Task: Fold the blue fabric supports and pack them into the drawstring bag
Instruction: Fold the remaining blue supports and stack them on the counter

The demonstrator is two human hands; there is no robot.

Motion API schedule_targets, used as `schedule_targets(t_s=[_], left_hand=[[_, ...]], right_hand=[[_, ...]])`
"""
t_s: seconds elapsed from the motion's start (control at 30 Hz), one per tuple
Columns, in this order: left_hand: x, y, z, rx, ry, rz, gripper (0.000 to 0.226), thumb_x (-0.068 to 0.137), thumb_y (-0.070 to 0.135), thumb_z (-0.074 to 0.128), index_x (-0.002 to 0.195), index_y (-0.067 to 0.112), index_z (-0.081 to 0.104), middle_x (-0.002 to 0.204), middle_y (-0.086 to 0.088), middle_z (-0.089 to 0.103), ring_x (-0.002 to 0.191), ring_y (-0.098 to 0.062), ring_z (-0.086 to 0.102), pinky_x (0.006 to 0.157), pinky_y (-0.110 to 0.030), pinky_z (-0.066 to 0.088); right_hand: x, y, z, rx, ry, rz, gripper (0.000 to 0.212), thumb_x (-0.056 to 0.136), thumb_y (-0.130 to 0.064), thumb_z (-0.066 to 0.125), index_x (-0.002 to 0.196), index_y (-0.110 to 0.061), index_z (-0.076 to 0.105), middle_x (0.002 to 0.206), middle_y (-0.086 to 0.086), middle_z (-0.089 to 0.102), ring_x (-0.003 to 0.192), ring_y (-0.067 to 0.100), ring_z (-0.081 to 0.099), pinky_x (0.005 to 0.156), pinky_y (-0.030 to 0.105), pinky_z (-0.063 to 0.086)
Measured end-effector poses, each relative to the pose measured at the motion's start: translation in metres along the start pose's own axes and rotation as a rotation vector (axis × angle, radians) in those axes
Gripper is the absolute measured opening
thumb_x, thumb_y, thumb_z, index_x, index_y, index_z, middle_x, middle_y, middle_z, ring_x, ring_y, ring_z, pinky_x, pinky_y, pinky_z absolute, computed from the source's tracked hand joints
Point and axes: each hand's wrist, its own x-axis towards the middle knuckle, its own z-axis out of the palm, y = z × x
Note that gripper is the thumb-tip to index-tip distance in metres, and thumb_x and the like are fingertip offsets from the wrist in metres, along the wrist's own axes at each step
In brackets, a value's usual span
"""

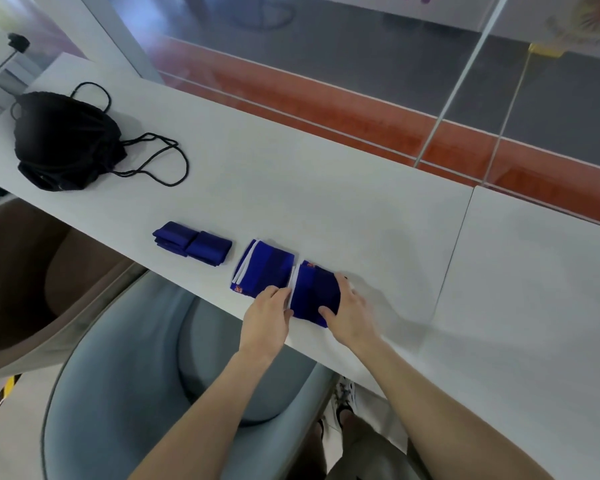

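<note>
Two bare forearms reach up from the bottom edge, over a grey-blue chair (118, 375) and a white shoe (345, 393) on the floor. Both hands meet on the nearest blue support (314, 292), which lies folded at the near edge of the white table (326, 188).

The right hand (350, 313) holds that support's right side, thumb lying on top and fingers bent over the far right edge. The left hand (267, 313) sits at its left side, fingers bent down onto the white-trimmed edge. Whether they pinch the trim or only press it cannot be told. This support is deep blue with a darker band, a white stripe along its left edge and a small orange mark at its far corner.

Just left of it, almost touching, lies a second folded support (264, 268). It is the same blue, with two white stripes on its left side and an orange mark at its near corner. Further left of it, apart, is a third blue bundle (193, 245), plain, folded into two thick lumps.

Well beyond and far to the left of the held support, the black drawstring bag (66, 140) slumps on the table, its cords looped loosely beside it.
</note>
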Motion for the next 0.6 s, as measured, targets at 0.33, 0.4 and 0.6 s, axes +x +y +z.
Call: schedule_targets(t_s=[0.33, 0.4, 0.6], left_hand=[[0.001, -0.006, -0.019, 0.027, 0.055, -0.016, 0.021, 0.105, 0.024, 0.071, 0.126, 0.02, 0.076, 0.11, 0.006, 0.072, 0.094, -0.016, 0.07, 0.083, -0.038, 0.063], [-0.001, -0.012, -0.031, 0.061, 0.012, -0.008, 0.022, 0.106, 0.026, 0.069, 0.127, 0.022, 0.074, 0.112, 0.007, 0.072, 0.095, -0.015, 0.07, 0.083, -0.036, 0.062], [-0.008, -0.035, -0.079, 0.253, -0.299, 0.012, 0.037, 0.108, 0.035, 0.062, 0.145, 0.028, 0.063, 0.138, 0.004, 0.069, 0.118, -0.019, 0.07, 0.1, -0.038, 0.058]], right_hand=[[-0.009, -0.008, -0.02, -0.093, 0.015, 0.015, 0.071, 0.095, -0.042, 0.071, 0.154, -0.026, 0.035, 0.124, 0.005, 0.068, 0.103, 0.03, 0.069, 0.084, 0.041, 0.06], [-0.017, -0.008, -0.033, -0.215, 0.004, 0.01, 0.063, 0.1, -0.041, 0.067, 0.154, -0.02, 0.042, 0.13, 0.007, 0.066, 0.109, 0.029, 0.069, 0.089, 0.04, 0.058], [-0.044, -0.025, -0.051, -0.548, -0.116, -0.009, 0.043, 0.104, -0.038, 0.06, 0.14, -0.016, 0.058, 0.131, 0.007, 0.064, 0.115, 0.028, 0.068, 0.095, 0.039, 0.056]])
